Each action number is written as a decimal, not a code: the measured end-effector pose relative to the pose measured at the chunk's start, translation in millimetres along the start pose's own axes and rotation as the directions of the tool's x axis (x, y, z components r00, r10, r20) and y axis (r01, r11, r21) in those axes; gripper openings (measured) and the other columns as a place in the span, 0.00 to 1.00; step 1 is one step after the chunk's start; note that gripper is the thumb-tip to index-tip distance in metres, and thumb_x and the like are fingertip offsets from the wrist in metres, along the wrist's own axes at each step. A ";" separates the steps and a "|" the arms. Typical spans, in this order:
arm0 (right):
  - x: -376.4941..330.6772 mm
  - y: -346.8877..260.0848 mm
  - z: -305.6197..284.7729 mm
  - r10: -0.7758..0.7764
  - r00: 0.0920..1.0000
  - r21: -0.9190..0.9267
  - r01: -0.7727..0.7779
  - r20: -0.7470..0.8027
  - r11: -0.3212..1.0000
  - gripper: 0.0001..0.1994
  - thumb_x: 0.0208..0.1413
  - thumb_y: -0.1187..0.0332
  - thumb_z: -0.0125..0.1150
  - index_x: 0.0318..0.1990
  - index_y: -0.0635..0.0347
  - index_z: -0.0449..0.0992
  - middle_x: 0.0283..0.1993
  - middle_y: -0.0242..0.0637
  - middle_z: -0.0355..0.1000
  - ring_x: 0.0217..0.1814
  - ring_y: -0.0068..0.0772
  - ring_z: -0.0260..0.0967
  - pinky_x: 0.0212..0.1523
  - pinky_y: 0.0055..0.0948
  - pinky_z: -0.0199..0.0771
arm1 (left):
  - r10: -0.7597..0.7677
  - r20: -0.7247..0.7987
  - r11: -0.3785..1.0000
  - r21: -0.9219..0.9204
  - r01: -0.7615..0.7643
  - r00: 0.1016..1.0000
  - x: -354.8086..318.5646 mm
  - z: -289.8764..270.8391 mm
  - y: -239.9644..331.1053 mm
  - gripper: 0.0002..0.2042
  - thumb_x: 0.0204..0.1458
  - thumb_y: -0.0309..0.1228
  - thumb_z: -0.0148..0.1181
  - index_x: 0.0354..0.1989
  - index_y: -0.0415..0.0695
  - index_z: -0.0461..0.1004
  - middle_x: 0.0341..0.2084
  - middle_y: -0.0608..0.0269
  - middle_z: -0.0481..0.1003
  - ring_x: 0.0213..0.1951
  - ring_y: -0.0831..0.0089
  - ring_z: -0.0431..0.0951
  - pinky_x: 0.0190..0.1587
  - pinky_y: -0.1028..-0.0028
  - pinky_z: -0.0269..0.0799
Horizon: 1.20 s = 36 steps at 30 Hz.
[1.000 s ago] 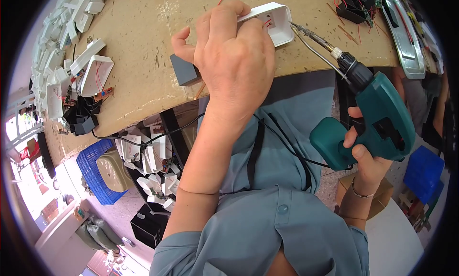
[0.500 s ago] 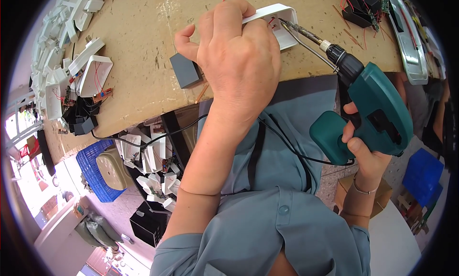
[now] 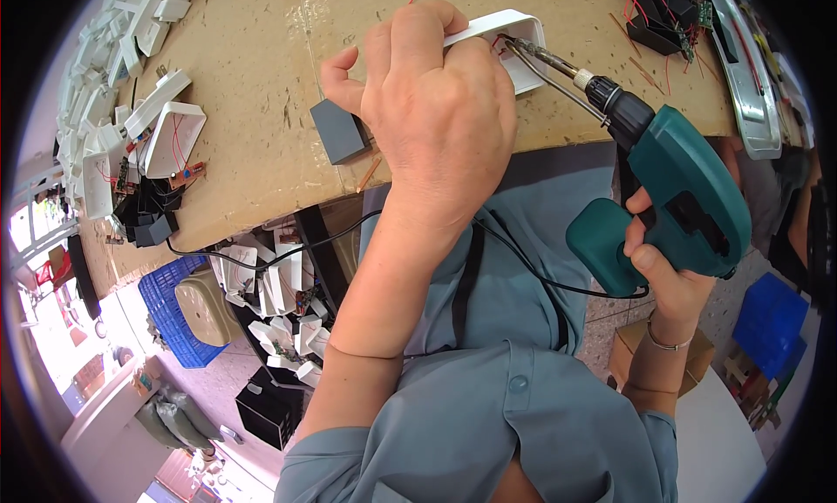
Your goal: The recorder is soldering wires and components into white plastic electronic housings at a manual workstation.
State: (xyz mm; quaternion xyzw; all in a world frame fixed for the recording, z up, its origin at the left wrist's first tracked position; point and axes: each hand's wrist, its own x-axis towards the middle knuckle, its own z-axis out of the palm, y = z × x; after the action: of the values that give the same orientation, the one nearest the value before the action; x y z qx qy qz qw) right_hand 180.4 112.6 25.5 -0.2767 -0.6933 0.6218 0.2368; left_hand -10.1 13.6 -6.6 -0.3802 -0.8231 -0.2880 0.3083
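Observation:
My left hand (image 3: 443,111) is closed around a white plastic housing (image 3: 501,20) near the table edge, its open side turned to the right. A bit of red wire shows inside; my fingers hide much of the housing. My right hand (image 3: 667,272) grips the handle of a green pistol-shaped soldering gun (image 3: 689,185) with a black cord. Its metal tip (image 3: 532,51) and the thin feed tube under it reach into the housing's open side. Beside my left thumb, a dark grey block (image 3: 340,132) lies on the cardboard-covered table (image 3: 270,154).
White housings (image 3: 105,58) are heaped along the left side, with wired circuit boards (image 3: 131,176) near them. Black cases with red wires (image 3: 658,19) and a metal tray (image 3: 745,76) lie at the far right. Below the table stand a blue basket (image 3: 179,316) and more white parts (image 3: 283,285).
The soldering gun has shifted slightly left, and its tip sits a little farther into the white housing. My left hand and the housing have moved only a trace.

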 end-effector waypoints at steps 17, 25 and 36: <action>-4.9 -8.0 -4.9 0.024 0.997 -0.041 -0.021 0.072 0.999 0.19 0.38 0.81 0.63 0.41 0.69 0.68 0.34 0.38 0.69 0.31 0.24 0.66 0.33 0.21 0.69 | 0.018 -0.039 0.997 -0.070 -0.021 0.999 -0.8 2.8 -0.8 0.03 0.31 0.24 0.56 0.13 0.43 0.68 0.30 0.67 0.65 0.32 0.68 0.64 0.42 0.60 0.48; -6.0 -11.5 -6.3 0.066 0.992 -0.093 -0.057 0.103 0.994 0.20 0.38 0.80 0.64 0.43 0.69 0.69 0.36 0.41 0.71 0.31 0.23 0.67 0.33 0.21 0.69 | 0.024 -0.048 0.994 -0.104 -0.029 0.999 -1.3 4.4 -1.8 0.03 0.31 0.24 0.56 0.13 0.41 0.68 0.30 0.64 0.65 0.33 0.66 0.64 0.40 0.63 0.51; -6.1 -10.8 -2.4 0.054 0.995 -0.099 -0.047 0.078 0.994 0.38 0.38 0.74 0.65 0.58 0.68 0.50 0.43 0.55 0.67 0.26 0.23 0.66 0.27 0.17 0.68 | 0.003 -0.050 0.987 -0.158 -0.011 0.999 -1.3 6.1 -3.4 0.03 0.30 0.23 0.56 0.14 0.39 0.68 0.30 0.62 0.66 0.33 0.64 0.64 0.38 0.65 0.54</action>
State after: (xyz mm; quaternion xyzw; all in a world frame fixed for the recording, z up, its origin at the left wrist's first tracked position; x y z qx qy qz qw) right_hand 185.5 109.4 36.6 -0.2802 -0.7245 0.6037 0.1792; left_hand -13.9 15.5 -12.3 -0.3991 -0.7883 -0.3606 0.2988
